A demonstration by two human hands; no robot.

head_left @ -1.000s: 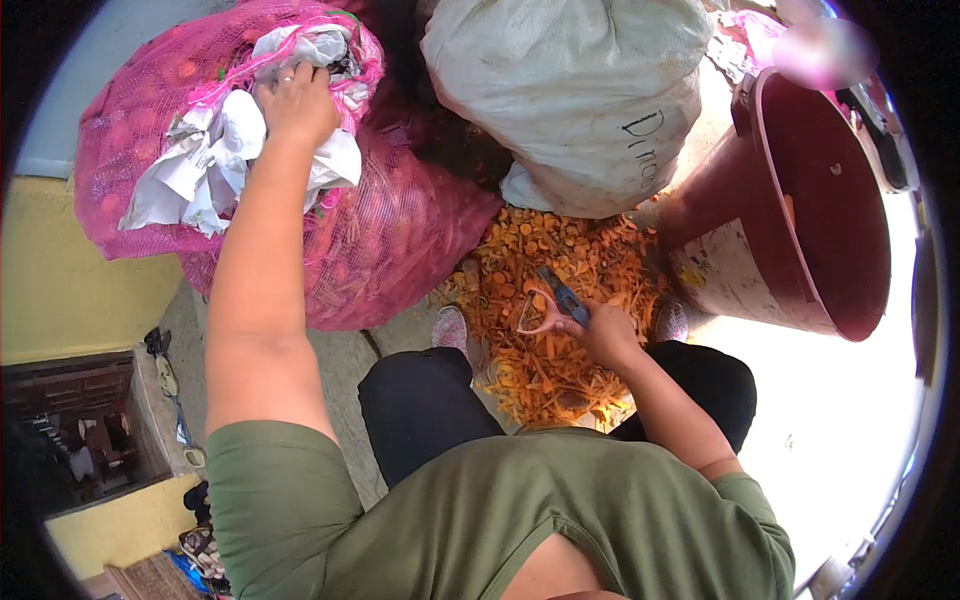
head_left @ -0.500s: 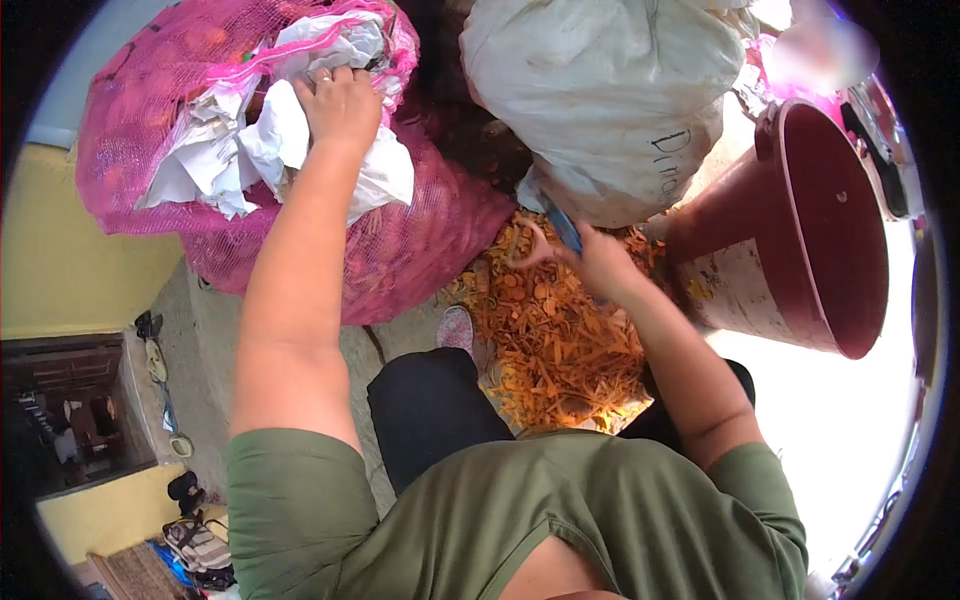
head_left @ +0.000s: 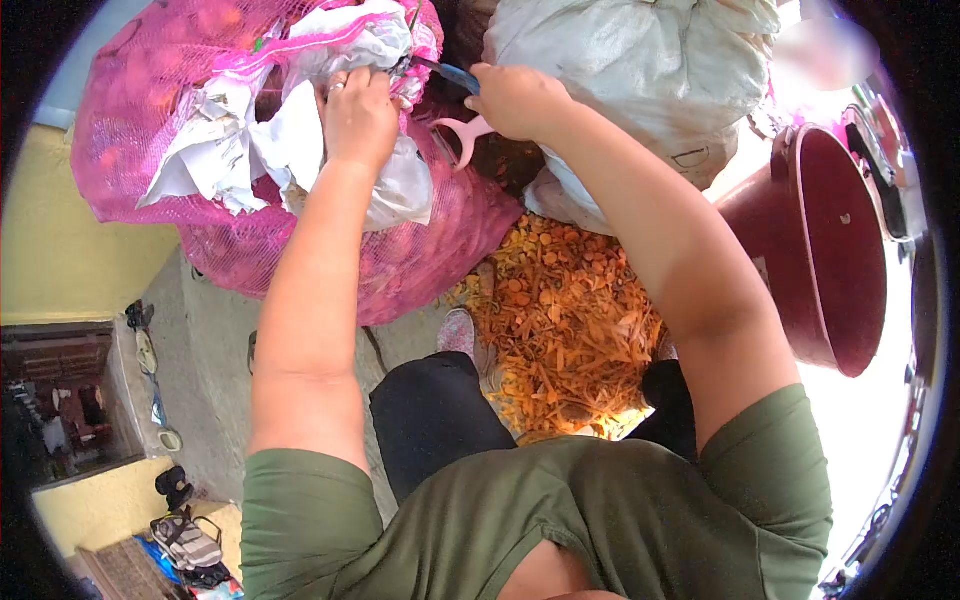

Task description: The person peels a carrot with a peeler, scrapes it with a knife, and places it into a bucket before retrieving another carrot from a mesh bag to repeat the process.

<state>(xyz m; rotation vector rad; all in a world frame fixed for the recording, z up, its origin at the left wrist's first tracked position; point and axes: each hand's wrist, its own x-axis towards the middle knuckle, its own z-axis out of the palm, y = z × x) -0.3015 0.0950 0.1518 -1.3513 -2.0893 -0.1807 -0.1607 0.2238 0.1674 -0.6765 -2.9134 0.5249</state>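
Observation:
My left hand, with a ring on one finger, is closed on crumpled white paper at the mouth of a pink mesh sack. Reddish-orange contents show through the mesh. My right hand grips a knife with a blue handle, its blade reaching to the sack's edge beside my left fingers. A pink Y-shaped peeler also sticks out from under the right hand. Where the blade tip meets the sack is hard to make out.
Another pink mesh sack lies beneath the first. A large white sack stands at the back. Orange peelings and slices cover the ground between my legs. At right is a dark red bucket, tipped toward me.
My right hand has risen from above the peelings to the sack's mouth, carrying the knife and peeler. My left hand has shifted slightly right, still at the paper.

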